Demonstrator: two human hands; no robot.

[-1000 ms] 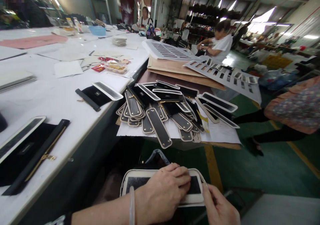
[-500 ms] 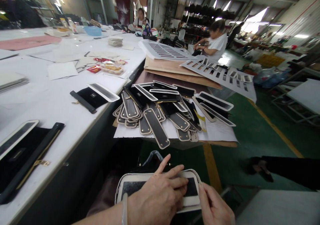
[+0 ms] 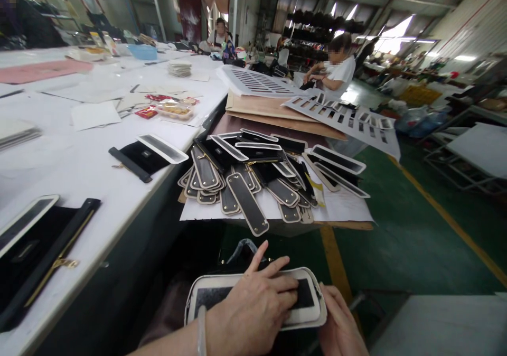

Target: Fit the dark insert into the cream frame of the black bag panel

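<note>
In the head view a handbag (image 3: 216, 280) is held low in front of me. Its facing side has a rounded off-white border around a dark rectangle, and part of a handle (image 3: 242, 247) shows behind it. My left hand (image 3: 263, 303) lies across this side with fingers spread, the fingertips resting on the dark rectangle. At the right-hand end, my right hand (image 3: 340, 319) has its fingers closed on the bag's edge. That hand's fingertips are partly hidden by the rim.
Dark trimmed strips (image 3: 247, 203) and black zipped pieces lie piled on a low stand ahead. More zipped pieces (image 3: 148, 155) lie on the long white table (image 3: 130, 213) at left. Cut-out sheets (image 3: 261, 86) rest behind the pile. A seated person (image 3: 336, 71) works farther back.
My right hand has shifted slightly right and down along the bag's end, whose rim now shows wider. My left hand has barely moved. A person's legs at the right have gone from view.
</note>
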